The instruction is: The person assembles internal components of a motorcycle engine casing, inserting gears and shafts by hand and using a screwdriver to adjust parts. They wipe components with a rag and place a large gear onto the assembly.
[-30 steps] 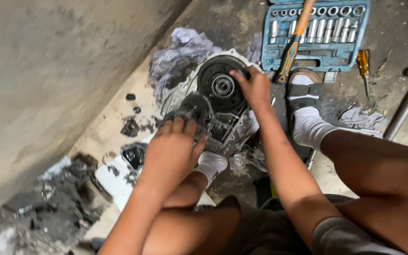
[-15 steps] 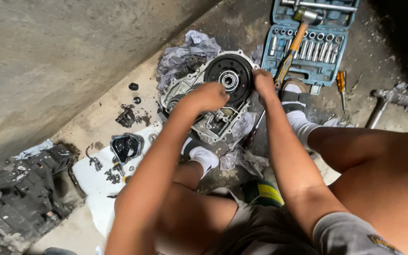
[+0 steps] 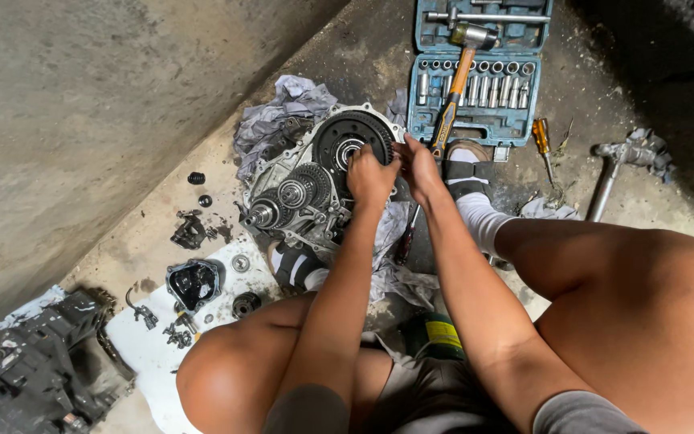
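Concrete floor (image 3: 347,48), stained and gritty, meets a bare grey wall (image 3: 82,96) on the left. Open grey metal gearbox casing (image 3: 299,193) lies flat on rags between the feet — long axis runs lower-left to upper-right, large dark toothed ring gear (image 3: 339,133) at the far end. Left hand (image 3: 371,177) and right hand (image 3: 418,167) both curl closed on the gear's near rim.

One head-worn view looks steeply down from above the knees, close to the floor (image 3: 347,48). It faces twelve o'clock, toward the socket case (image 3: 475,88).
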